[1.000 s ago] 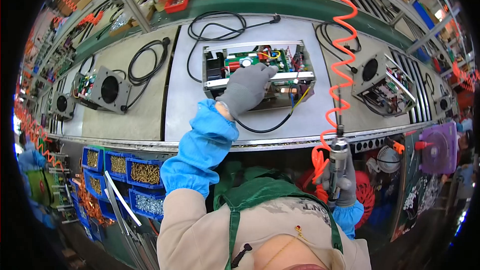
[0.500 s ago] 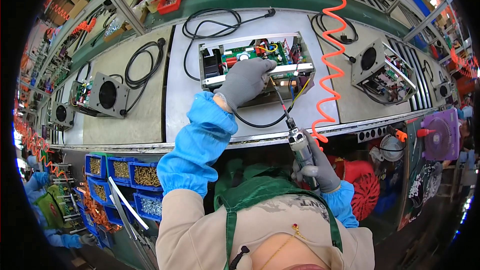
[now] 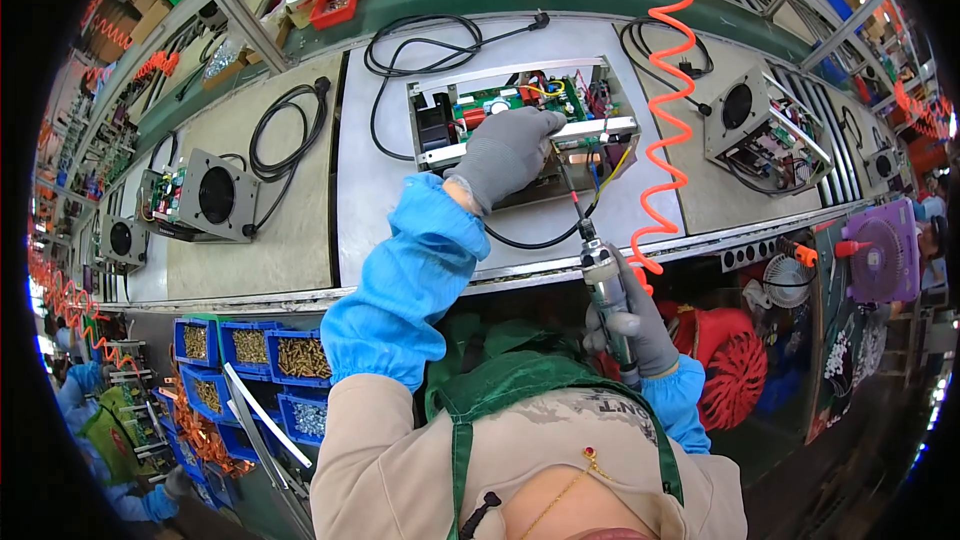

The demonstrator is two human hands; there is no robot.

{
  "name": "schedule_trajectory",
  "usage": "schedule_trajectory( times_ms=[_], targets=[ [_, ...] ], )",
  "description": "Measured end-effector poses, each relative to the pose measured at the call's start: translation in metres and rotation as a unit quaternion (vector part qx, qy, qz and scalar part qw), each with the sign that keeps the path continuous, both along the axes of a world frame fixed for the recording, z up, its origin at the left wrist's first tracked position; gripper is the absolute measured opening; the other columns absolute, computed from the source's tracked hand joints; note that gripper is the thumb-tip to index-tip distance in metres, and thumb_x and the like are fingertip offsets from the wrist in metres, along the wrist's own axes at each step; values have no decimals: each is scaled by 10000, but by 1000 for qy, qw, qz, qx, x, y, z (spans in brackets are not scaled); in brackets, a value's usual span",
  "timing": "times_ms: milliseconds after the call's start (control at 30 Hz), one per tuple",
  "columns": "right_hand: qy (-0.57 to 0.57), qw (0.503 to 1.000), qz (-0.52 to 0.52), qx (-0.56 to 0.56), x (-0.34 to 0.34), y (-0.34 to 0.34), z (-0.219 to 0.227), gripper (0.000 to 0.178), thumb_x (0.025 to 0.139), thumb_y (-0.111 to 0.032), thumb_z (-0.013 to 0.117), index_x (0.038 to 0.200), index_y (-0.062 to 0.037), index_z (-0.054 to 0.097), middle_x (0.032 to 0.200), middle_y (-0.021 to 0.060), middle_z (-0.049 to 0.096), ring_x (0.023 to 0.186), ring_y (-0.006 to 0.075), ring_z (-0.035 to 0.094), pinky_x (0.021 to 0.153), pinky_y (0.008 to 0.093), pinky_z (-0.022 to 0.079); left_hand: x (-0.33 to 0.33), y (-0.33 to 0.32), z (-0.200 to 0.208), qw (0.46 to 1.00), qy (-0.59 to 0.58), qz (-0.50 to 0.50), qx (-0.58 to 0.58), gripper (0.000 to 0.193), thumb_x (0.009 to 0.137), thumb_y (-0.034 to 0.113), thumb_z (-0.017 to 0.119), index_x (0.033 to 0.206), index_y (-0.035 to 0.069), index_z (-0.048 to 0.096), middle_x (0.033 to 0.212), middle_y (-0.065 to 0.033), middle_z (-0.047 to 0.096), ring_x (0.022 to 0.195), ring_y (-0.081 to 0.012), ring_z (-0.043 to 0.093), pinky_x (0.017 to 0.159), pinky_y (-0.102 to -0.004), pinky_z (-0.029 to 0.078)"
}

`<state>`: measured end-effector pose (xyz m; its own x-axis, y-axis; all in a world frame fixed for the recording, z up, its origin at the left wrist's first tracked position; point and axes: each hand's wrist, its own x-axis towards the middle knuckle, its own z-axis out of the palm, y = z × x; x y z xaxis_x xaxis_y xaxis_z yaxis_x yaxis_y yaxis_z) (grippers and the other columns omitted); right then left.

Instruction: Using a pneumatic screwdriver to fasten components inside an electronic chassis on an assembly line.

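Note:
An open metal chassis point(image 3: 600, 127) with a green circuit board point(image 3: 503, 100), a black fan and coloured wires stands on a pale work board. My gloved left hand point(image 3: 505, 155) lies over its front rail, fingers closed about the rail; the thumb side is hidden. My gloved right hand point(image 3: 643, 325) is wrapped round a silver power screwdriver point(image 3: 607, 285), held tilted below the chassis. Its long bit points up to the front rail, close to my left fingertips. Whether the tip sits on a screw is too small to tell.
An orange coiled hose point(image 3: 668, 140) hangs right of the chassis. Similar units stand left point(image 3: 208, 195) and right point(image 3: 765, 125), with black power cords point(image 3: 290, 130) around. Blue bins point(image 3: 302, 357) of screws are at lower left; a purple fan point(image 3: 882, 255) is at the right.
The chassis and my left hand have shifted slightly right. The screwdriver has tipped a little more upright, its bit still at the front rail.

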<state>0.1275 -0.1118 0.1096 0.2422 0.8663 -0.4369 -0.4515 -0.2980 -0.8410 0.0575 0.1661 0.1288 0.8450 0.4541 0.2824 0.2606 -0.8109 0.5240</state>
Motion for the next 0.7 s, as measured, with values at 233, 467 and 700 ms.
schedule_trajectory(
  times_ms=[233, 467, 700],
  targets=[
    [231, 960, -33, 155, -12, 7, -5, 1010, 732, -309, 744, 1518, -230, 114, 853, 131, 592, 595, 185, 627, 660, 401, 594, -25, -16, 3, 977, -134, 56, 158, 472, 746, 113, 679, 1205, 103, 573, 1137, -113, 589, 1021, -329, 564, 872, -428, 471],
    [217, 966, -75, 122, -24, 16, -2, 1022, 712, -263, 737, 1516, -215, 109, 831, 108, 558, 579, 197, 633, 849, 475, 560, -120, -4, -20, 941, -28, 338, -14, 878, 719, 356, 771, 1400, -1, 347, 1384, -243, 389, 1231, -386, 450, 1006, -393, 407],
    [163, 969, -5, 183, -15, 9, -26, 577, 816, -324, 646, 1232, 2, 415, 768, 45, 487, 481, 90, 487, 845, 419, 554, -127, -63, -80, 953, -198, 208, -93, 809, 830, 388, 650, 1438, 0, 282, 1431, -269, 345, 1327, -406, 355, 1101, -416, 306]
  ],
)
